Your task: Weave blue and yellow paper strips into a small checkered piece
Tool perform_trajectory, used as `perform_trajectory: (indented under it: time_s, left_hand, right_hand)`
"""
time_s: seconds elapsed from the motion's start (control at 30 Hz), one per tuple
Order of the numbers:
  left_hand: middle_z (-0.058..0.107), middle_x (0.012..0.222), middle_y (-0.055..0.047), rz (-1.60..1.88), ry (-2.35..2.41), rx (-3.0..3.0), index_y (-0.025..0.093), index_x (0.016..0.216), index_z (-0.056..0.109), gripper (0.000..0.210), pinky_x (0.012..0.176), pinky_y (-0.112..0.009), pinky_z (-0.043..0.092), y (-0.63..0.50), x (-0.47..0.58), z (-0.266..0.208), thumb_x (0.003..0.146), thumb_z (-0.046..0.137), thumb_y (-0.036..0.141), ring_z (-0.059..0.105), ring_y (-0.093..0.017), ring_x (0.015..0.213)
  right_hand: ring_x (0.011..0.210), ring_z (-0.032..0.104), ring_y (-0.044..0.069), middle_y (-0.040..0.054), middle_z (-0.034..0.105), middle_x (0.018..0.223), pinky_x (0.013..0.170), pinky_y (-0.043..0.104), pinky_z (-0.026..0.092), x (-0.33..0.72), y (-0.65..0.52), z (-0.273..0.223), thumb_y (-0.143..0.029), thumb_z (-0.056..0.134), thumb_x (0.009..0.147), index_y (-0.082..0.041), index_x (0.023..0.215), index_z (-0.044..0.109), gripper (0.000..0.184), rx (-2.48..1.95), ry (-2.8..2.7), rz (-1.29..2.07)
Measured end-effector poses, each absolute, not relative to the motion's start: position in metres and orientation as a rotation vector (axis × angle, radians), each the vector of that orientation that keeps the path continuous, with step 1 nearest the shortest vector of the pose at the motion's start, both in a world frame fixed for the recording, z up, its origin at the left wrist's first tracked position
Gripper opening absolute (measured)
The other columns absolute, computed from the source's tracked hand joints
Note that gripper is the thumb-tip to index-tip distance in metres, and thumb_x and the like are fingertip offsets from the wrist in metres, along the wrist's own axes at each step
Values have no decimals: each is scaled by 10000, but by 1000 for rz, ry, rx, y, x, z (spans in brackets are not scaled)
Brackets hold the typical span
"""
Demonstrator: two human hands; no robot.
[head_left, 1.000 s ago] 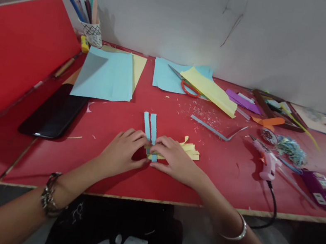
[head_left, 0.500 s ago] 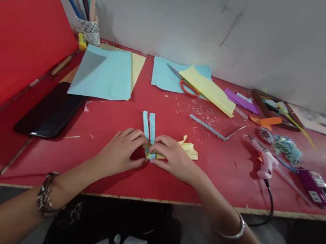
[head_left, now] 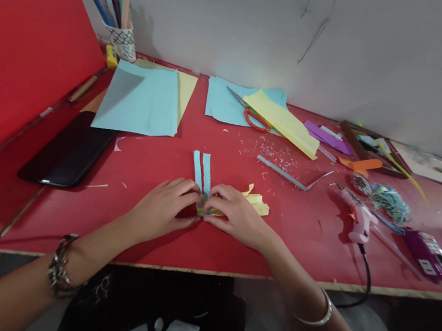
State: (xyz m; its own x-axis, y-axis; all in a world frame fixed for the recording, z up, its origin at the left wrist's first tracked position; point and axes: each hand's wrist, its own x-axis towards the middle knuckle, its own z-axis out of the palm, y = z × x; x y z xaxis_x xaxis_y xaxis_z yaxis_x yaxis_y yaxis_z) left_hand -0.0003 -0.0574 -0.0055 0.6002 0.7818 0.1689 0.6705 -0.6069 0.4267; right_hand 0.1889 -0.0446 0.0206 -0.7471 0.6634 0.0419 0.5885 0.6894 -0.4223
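Observation:
Near the table's front edge, two light blue paper strips stand out away from me, crossing pale yellow paper strips that fan out to the right. My left hand pinches the crossing from the left, thumb and fingers closed on the paper. From the other side my right hand lies over the yellow strips, its fingertips closed at the same crossing. The two sets of fingertips almost meet, with a small bit of blue and yellow paper between them. Most of the crossing is hidden under the fingers.
Beyond the hands lie blue sheets, orange-handled scissors, a folded yellow sheet and a narrow grey strip. A black phone rests at left. On the right are a pink glue gun and a purple power strip.
My fingers have shifted slightly at the crossing, with the left hand a little closer in. The strips stay almost in place.

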Motion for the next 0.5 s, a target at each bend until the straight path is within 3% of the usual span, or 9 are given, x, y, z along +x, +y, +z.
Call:
perform_trajectory:
  time_s: [0.5]
  left_hand:
    - [558,940,-40,495,1186,2486,185,842,536,106,703,-330,421,-55,2,-4,748,549,233,512,-202,855]
  right_hand:
    - [744,514,147,52,573,836,632,258,390,188,-43,12,-234,479,843,-153,823,588,137,-876,-2859,148]
